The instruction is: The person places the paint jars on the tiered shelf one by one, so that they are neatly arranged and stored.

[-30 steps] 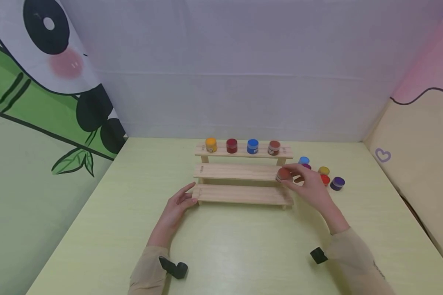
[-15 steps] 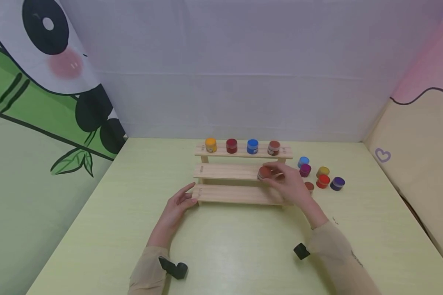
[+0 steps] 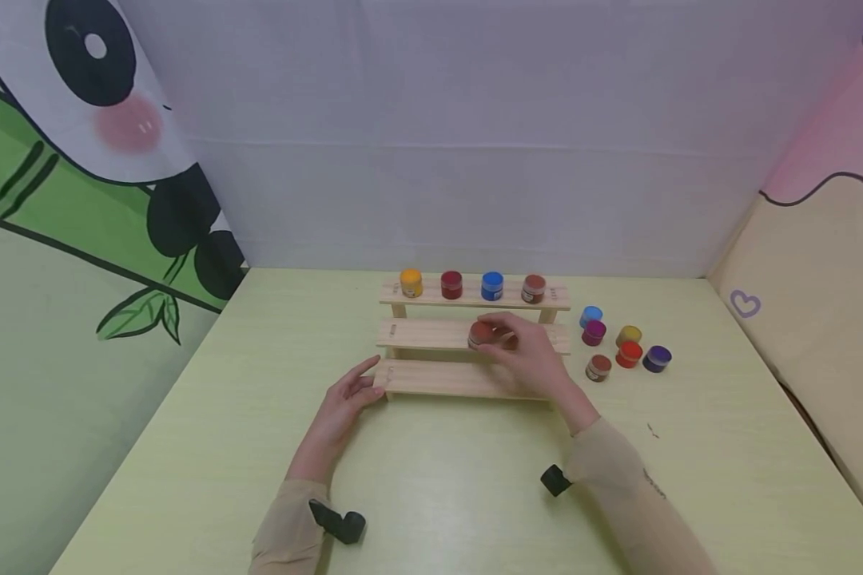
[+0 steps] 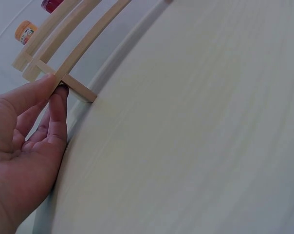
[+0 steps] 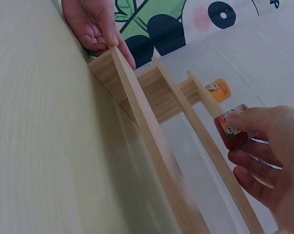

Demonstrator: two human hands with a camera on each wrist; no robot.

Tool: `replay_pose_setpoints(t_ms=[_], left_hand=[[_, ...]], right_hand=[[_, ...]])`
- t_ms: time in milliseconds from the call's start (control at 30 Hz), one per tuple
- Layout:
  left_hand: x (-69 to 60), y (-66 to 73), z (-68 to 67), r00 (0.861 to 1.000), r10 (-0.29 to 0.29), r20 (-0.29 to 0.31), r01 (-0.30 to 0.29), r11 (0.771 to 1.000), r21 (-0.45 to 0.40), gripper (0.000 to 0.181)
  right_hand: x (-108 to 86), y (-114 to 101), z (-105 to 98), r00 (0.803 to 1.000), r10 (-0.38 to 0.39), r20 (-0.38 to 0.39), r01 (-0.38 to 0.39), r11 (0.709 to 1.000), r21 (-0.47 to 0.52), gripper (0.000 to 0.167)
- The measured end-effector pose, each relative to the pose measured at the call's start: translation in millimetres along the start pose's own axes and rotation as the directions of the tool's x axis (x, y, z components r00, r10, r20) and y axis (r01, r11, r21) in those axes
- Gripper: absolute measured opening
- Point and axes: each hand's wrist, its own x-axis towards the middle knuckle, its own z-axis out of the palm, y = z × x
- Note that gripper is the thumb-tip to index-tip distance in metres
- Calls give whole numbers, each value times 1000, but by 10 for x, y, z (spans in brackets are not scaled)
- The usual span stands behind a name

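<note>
A three-step wooden rack (image 3: 431,377) stands on the table. My left hand (image 3: 341,407) holds the left end of its lowest step; in the left wrist view the fingertips (image 4: 48,80) pinch that corner. My right hand (image 3: 528,351) pinches a small reddish-brown paint jar (image 3: 480,335) at the middle step, around its centre. The same jar (image 5: 232,130) shows in the right wrist view, gripped between thumb and fingers; whether it touches the wood I cannot tell. On the top step sit yellow (image 3: 411,283), dark red (image 3: 451,284), blue (image 3: 492,285) and brown (image 3: 534,288) jars.
Right of the rack, several loose paint jars stand on the table: light blue (image 3: 591,316), magenta (image 3: 594,332), ochre (image 3: 629,335), red (image 3: 629,354), purple (image 3: 658,358) and brown (image 3: 598,367). A pale cloth wall (image 3: 475,200) rises behind the table.
My right hand has carried the reddish-brown jar leftward along the middle step, from its right end to near its centre. The loose brown jar has come into view. My left hand stays put.
</note>
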Motion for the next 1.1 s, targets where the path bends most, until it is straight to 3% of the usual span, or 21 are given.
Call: replay_pose_setpoints(t_ms=[333, 1100], left_hand=[[-6, 2, -6, 1000, 10, 14, -10, 1000, 1, 57], [2, -6, -12, 1000, 6, 5, -6, 999, -36, 57]], right_hand=[[168, -123, 223, 999, -18, 50, 16, 999, 37, 42], [449, -253, 640, 998, -45, 48, 40, 995, 95, 45]])
